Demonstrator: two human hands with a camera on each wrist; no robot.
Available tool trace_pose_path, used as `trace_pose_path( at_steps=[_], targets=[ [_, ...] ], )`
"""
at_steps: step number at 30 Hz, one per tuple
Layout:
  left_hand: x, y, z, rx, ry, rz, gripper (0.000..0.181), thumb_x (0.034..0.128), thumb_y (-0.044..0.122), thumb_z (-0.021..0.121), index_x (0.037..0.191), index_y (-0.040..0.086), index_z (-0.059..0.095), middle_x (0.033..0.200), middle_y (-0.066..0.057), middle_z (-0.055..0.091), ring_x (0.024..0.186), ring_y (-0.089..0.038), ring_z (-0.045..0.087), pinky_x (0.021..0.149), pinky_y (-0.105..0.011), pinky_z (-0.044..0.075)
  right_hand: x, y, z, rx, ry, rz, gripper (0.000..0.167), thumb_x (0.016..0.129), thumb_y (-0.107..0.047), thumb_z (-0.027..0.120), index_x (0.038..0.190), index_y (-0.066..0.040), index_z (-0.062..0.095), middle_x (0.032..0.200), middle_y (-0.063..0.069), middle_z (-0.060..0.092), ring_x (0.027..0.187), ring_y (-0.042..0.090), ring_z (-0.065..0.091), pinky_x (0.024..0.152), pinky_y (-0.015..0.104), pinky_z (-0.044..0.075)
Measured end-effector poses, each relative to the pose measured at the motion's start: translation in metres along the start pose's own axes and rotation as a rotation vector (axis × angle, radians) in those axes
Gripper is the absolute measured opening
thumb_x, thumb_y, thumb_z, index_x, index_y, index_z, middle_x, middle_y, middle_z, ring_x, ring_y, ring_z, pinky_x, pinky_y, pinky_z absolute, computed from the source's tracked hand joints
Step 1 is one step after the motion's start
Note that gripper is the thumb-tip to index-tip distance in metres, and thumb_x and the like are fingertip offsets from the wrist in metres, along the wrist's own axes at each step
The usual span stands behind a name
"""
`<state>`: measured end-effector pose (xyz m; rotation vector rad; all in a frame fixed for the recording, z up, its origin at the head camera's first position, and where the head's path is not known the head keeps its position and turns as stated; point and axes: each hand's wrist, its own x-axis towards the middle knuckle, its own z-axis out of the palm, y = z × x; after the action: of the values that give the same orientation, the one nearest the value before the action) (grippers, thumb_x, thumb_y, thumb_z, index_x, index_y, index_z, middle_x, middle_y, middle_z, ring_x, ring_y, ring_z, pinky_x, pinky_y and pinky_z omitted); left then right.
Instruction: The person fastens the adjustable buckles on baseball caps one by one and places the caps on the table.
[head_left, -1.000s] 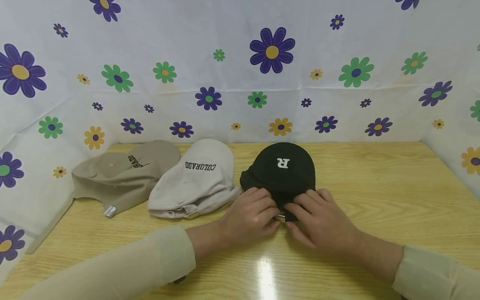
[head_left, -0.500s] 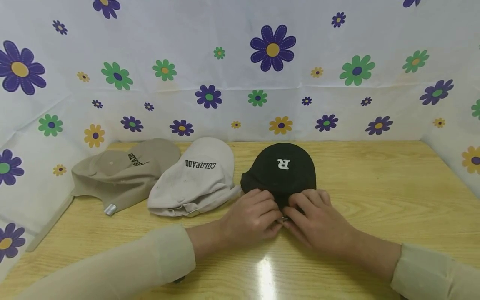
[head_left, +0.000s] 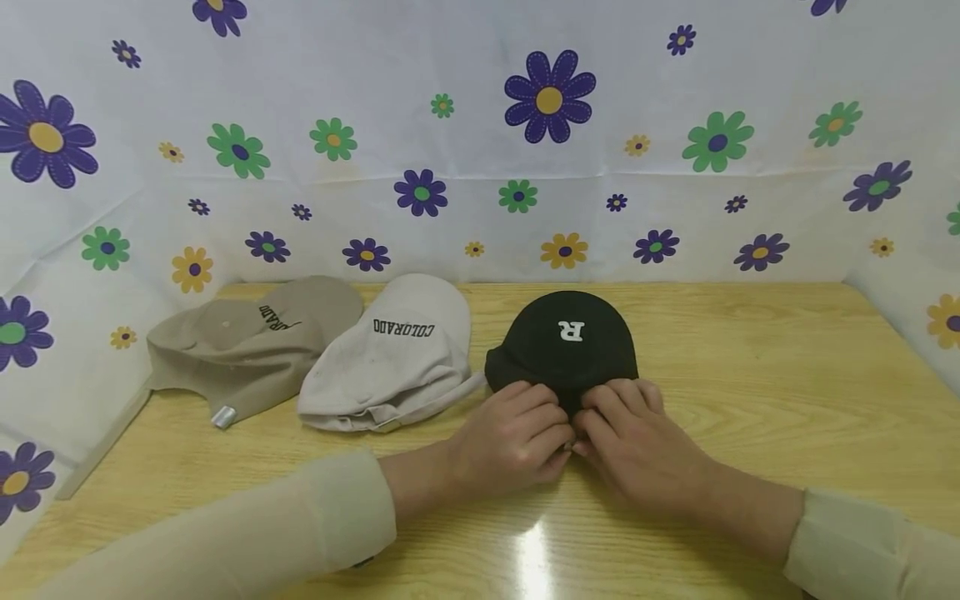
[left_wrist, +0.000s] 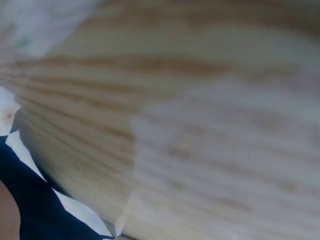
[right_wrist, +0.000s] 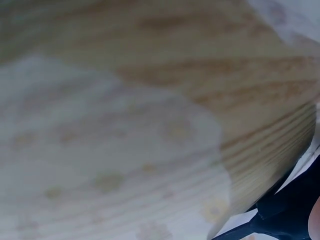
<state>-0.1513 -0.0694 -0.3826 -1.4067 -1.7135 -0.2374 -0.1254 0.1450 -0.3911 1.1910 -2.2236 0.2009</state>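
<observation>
A black baseball cap (head_left: 570, 346) with a white letter R lies on the table, its front panel facing up and its back edge toward me. My left hand (head_left: 513, 437) pinches that back edge from the left. From the other side my right hand (head_left: 641, 437) grips it too, and the fingertips of both hands nearly meet. The fingers largely hide the strap area, where only a tiny glint shows between them. Both wrist views hold mostly blurred wood grain, with a sliver of skin at the lower edge of each; the cap cannot be made out there.
Left of the black cap lies a pale grey cap (head_left: 390, 367) lettered COLORADO. Farther left, a crumpled taupe cap (head_left: 255, 350) touches or overlaps it. Behind the wooden table (head_left: 787, 375) hangs a white cloth (head_left: 465, 50) with printed flowers, which also covers both sides.
The fingertips have drawn closer together at the cap's back edge, and the metal piece seen there before is now mostly covered. The black cap has shifted slightly toward me. The other caps stay put.
</observation>
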Motion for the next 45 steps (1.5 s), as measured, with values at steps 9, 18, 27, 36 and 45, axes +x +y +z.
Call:
trace_pose_path(
  at_steps=[9,18,27,36,45],
  targets=[
    [-0.003,0.003,0.0,-0.087,-0.106,-0.052,0.004,0.0791,0.015,0.075,0.083,0.014,0.075,0.082,0.004,0.068,0.081,-0.013,0.061,0.074,-0.023,0.05,-0.001,0.001,-0.002,0.004,-0.032,0.03,0.041,0.108,-0.036,0.031,0.092,-0.014,0.061,0.098,0.004,0.049,0.091,0.025,0.04,0.081,0.043,0.03],
    [-0.011,-0.005,-0.011,-0.206,0.057,-0.035,0.01,0.0704,0.006,0.079,0.077,0.009,0.072,0.078,0.0,0.068,0.078,-0.015,0.063,0.086,-0.027,0.053,-0.001,0.005,-0.002,0.003,0.038,0.041,0.034,0.105,-0.027,0.033,0.092,-0.011,0.059,0.099,0.005,0.052,0.09,0.026,0.042,0.079,0.042,0.03],
    [-0.035,-0.026,-0.039,-0.212,0.12,-0.245,0.005,0.0864,0.008,0.069,0.082,0.006,0.071,0.083,-0.003,0.069,0.082,-0.02,0.063,0.08,-0.03,0.053,0.001,0.008,-0.005,0.017,0.129,0.06,0.028,0.103,-0.024,0.034,0.098,-0.005,0.054,0.102,0.01,0.051,0.091,0.029,0.044,0.075,0.042,0.031],
    [-0.073,-0.057,-0.085,-0.107,0.081,-0.391,0.02,0.0865,0.005,0.051,0.086,0.001,0.07,0.087,-0.008,0.069,0.086,-0.026,0.062,0.082,-0.036,0.05,0.0,0.011,-0.005,-0.025,0.098,0.116,0.044,0.098,-0.024,0.036,0.133,0.002,0.046,0.117,0.02,0.048,0.102,0.035,0.044,0.084,0.047,0.037],
    [-0.099,-0.118,-0.157,0.149,-0.621,-0.751,0.038,0.0697,-0.006,0.062,0.106,0.0,0.069,0.111,-0.019,0.066,0.109,-0.041,0.058,0.096,-0.056,0.045,0.0,0.012,-0.008,-0.049,0.046,0.219,0.071,0.078,-0.012,0.07,0.142,0.002,0.042,0.128,0.024,0.045,0.11,0.039,0.042,0.088,0.051,0.039]
  ],
)
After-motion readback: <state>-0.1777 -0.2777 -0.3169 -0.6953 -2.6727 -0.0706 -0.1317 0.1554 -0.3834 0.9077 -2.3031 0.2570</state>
